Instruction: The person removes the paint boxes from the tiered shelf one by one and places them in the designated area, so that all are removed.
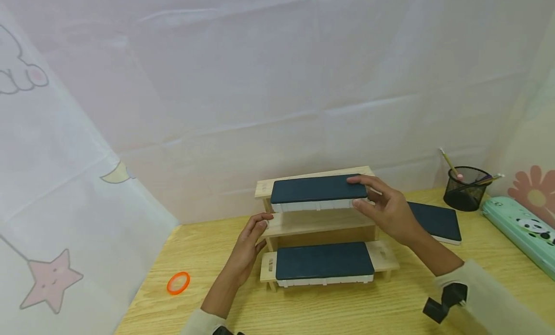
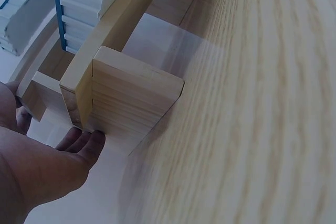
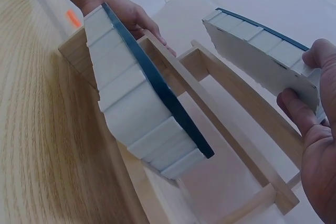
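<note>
A pale wooden three-tier rack (image 1: 323, 221) stands on the table. My right hand (image 1: 386, 207) pinches the right end of a white box with a dark blue top (image 1: 318, 189), thumb in front and fingers over the top. In the right wrist view this box (image 3: 254, 51) shows its underside above the rack's rails. A similar dark-blue-topped box (image 1: 325, 261) sits on the lowest tier. My left hand (image 1: 247, 246) grips the rack's left end around the middle tier; in the left wrist view its fingertips (image 2: 94, 145) are against the wooden end.
Another flat dark blue box (image 1: 435, 221) lies on the table to the right of the rack. Behind it stand a black mesh pen cup (image 1: 466, 190) and a green panda pencil case (image 1: 526, 234). An orange ring (image 1: 178, 283) lies at left. A cloth backdrop (image 1: 243, 108) hangs behind.
</note>
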Demonstrator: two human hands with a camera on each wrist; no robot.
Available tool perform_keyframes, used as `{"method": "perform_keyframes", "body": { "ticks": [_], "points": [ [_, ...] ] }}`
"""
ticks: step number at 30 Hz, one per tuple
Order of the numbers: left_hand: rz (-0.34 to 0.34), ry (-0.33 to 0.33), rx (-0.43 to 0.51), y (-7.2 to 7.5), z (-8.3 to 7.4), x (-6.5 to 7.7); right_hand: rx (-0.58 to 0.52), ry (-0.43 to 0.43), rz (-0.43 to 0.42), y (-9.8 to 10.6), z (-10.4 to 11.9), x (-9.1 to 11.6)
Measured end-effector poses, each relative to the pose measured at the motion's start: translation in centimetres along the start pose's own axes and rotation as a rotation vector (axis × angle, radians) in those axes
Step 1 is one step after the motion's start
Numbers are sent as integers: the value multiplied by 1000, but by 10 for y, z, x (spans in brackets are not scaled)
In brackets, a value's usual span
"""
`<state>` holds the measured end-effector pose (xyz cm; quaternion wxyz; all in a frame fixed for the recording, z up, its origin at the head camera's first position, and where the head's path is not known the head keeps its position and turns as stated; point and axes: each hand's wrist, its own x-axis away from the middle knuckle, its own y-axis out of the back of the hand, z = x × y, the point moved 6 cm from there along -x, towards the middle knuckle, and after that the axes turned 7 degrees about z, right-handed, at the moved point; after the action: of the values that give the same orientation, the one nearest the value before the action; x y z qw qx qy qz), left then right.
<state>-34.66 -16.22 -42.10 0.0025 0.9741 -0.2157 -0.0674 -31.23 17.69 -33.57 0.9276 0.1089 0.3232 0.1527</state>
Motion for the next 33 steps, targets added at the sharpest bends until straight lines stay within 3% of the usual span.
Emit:
{"method": "perform_keyframes", "body": {
  "ticks": [9, 18, 33],
  "points": [
    [0, -1, -2, 0, 0, 1, -17, 14, -19, 9, 2, 1],
    [3, -4, 0, -1, 0, 0, 41, 43, -45, 19, 6, -2],
    [12, -9, -4, 1, 1, 2, 16, 42, -61, 38, 10, 9]
  ]
}}
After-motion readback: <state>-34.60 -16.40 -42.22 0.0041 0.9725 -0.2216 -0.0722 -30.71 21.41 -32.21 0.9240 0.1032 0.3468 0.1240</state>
